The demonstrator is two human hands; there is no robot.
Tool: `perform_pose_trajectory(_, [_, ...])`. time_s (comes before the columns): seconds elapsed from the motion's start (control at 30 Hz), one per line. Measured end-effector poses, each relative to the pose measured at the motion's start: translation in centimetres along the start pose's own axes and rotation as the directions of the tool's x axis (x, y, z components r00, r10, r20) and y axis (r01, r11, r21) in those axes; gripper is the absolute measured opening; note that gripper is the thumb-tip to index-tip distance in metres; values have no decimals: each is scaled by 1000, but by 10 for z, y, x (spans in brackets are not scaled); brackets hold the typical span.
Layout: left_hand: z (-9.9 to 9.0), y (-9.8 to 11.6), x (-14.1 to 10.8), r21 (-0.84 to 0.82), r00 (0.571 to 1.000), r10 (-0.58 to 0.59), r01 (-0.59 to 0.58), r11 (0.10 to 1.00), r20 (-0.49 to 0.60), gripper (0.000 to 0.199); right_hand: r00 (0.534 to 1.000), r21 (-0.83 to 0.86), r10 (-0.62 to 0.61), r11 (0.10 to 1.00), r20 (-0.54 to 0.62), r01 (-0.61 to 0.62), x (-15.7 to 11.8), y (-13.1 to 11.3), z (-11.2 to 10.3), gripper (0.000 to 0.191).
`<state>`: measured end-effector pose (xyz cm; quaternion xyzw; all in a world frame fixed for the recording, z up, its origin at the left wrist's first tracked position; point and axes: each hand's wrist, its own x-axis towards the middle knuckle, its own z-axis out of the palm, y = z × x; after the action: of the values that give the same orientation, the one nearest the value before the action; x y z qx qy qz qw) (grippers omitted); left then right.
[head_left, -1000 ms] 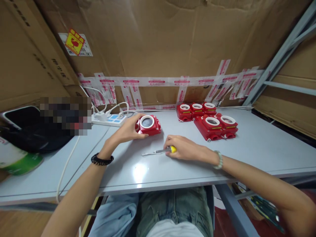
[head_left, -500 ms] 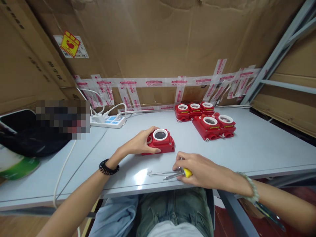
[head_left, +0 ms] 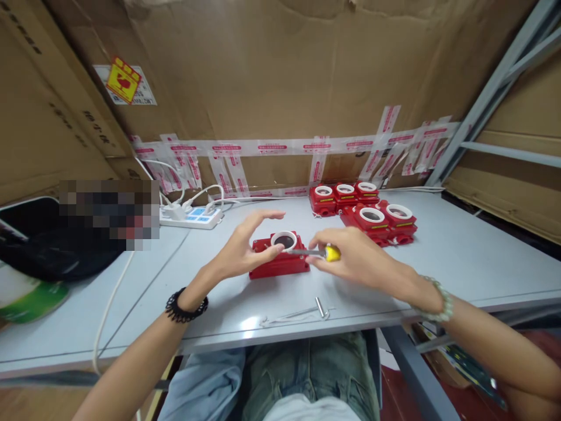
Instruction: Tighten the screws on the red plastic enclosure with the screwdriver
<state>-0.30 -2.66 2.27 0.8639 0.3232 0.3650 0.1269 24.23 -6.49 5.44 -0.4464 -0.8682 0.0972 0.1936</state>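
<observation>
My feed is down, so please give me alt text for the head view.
The right hand holds a yellow-handled tool, its shaft at a white-ringed red housing; the left hand, fingers spread, is beside the ring. A small metal cylinder lies near the front of the table; five similar units sit behind.

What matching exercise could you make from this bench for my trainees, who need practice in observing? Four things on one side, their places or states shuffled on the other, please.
Things:
1. Power strip
2. Yellow-handled tool
3. Small metal cylinder
4. Black bracelet

Places or states:
A. Around the left wrist
B. Lying near the front edge of the table
C. With plugs in it
D. In the right hand

Pairs: 1-C, 2-D, 3-B, 4-A
</observation>
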Motion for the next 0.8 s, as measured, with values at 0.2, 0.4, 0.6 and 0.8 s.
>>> perform_pose_trajectory(0.2, [15,22,2,183,953,272,-245,952,-135,13,997,-185,-35,982,-68,22,31,-6,-1,10])
perform_pose_trajectory(0.4, [13,16,5,167,899,313,-273,947,-305,12,999,-61,-23,998,-34,21,35,-2,-14,22])
perform_pose_trajectory(0.6, [13,12,9,-15,910,52,-63,998,-412,8,996,470,-62,878,-67,86,32,20,-34,29])
perform_pose_trajectory(0.8, [22,7,9,-135,928,-102,57,989,-359,16,963,774,139,625,-232,97,35,16,-24,30])
